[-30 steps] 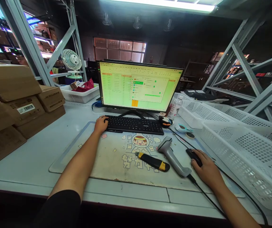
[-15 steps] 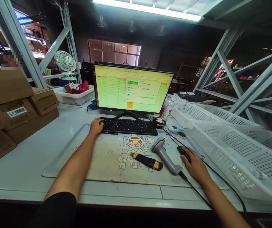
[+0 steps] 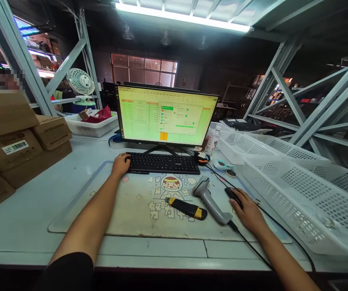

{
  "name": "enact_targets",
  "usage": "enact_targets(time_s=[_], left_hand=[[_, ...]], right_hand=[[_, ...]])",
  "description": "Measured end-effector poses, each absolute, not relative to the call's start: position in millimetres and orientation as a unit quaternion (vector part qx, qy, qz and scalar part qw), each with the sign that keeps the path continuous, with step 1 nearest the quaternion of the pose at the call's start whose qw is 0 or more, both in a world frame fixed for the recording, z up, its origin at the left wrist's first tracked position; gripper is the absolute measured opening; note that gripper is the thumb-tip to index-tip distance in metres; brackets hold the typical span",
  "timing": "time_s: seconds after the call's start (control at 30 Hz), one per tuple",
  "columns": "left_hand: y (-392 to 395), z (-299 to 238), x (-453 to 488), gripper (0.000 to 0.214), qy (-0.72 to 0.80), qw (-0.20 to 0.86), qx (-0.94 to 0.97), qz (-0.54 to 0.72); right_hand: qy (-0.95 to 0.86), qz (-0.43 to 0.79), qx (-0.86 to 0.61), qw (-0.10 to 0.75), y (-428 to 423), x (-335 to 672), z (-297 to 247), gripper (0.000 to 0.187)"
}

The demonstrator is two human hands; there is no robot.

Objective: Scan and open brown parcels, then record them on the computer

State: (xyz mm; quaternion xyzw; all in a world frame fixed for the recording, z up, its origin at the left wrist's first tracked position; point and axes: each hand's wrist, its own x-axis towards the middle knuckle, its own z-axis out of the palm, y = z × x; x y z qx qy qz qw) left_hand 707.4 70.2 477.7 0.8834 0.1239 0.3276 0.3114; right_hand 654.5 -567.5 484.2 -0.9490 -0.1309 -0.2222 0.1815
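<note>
My left hand (image 3: 120, 165) rests with curved fingers on the left end of a black keyboard (image 3: 163, 163). My right hand (image 3: 247, 210) lies over a black corded computer mouse (image 3: 233, 197), mostly hiding it. Just left of that hand, a grey corded barcode scanner (image 3: 209, 200) lies on its side across a printed desk mat (image 3: 137, 214). A yellow-and-black utility knife (image 3: 186, 209) lies beside the scanner. Behind the keyboard stands a monitor (image 3: 166, 115) showing a green-tinted spreadsheet with a dialog window.
Stacked cardboard boxes (image 3: 13, 145) stand at the left. White perforated plastic baskets (image 3: 301, 198) fill the right side of the white table (image 3: 25, 210). A plastic bottle (image 3: 213, 139) stands behind them, near the monitor. A desk fan (image 3: 81, 82) and steel shelving stand behind.
The whole scene has drifted left and slightly down as my head turned. My left hand stays on the keyboard, and my right hand stays on the mouse.
</note>
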Motion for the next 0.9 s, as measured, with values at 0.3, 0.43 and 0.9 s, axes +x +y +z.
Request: enact_targets(time_s=[0.3,0.43,0.9], left_hand=[[69.8,478.9,705.7,0.038,0.134,0.314,0.886,0.315],[66.6,480.8,704.2,0.038,0.142,0.323,0.881,0.316],[54.0,498.4,694.5,0.036,0.163,0.327,0.885,0.290]], right_hand=[[-0.119,-0.209,-0.955,0.172,-563.5,652.8,488.2,0.062],[-0.116,-0.219,-0.955,0.161,-564.4,653.7,489.9,0.062],[-0.111,-0.195,-0.964,0.142,-554.6,672.2,512.5,0.059]])
